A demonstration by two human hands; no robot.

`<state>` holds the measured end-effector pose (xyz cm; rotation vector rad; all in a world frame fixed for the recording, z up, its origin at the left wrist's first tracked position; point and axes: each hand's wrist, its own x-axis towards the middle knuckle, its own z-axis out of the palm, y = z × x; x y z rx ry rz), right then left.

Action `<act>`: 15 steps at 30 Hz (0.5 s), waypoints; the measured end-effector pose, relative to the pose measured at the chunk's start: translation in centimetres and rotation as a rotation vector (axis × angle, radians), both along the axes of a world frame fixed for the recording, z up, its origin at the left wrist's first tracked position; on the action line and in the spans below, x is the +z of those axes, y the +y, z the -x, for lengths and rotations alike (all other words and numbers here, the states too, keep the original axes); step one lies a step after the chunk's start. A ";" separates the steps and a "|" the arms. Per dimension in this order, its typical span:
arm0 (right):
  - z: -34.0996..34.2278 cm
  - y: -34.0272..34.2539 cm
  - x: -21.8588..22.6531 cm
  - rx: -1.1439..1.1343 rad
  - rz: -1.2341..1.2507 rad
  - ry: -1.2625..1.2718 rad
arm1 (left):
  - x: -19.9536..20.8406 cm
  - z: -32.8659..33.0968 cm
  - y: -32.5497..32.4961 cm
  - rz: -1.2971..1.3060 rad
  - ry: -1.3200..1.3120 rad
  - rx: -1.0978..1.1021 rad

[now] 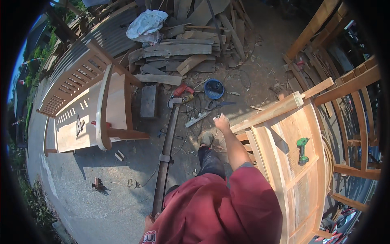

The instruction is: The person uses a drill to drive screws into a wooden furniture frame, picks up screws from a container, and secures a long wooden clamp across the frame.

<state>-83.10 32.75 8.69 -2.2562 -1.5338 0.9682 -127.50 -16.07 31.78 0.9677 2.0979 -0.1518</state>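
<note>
My right hand [222,122] reaches forward past the end of a wooden bench frame [280,112]. Its fingers are curled together, and whatever may be between them is too small to make out. At the lower edge, my left hand [149,222] is beside the near end of a long dark metal bar clamp [164,166]. My body partly covers that hand, so its grip is unclear. The clamp stretches away from me, with one jaw midway and another at its far end. A green cordless drill [302,150] lies on the bench frame's panel.
A slatted wooden bench [81,103] stands at left. Ahead are a blue bucket [214,88], a handsaw [219,104], a red power tool [183,90], a white power strip [197,119] and loose cords. Stacked boards [178,49] lie beyond. Wooden frames [359,122] crowd the right.
</note>
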 end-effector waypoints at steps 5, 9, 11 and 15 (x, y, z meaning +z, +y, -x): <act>-1.2 6.0 -3.0 -0.086 0.069 0.123 | 0.5 1.5 6.2 -0.029 -0.144 0.268; -1.4 -0.6 -4.0 0.144 0.223 0.183 | 4.8 0.4 14.5 0.040 0.005 0.023; -1.9 -3.6 -3.2 0.332 0.344 0.220 | 5.9 1.2 16.2 0.018 -0.035 0.046; -5.1 -8.7 -2.6 0.190 0.422 0.149 | 7.9 -1.7 27.7 0.119 0.138 -0.238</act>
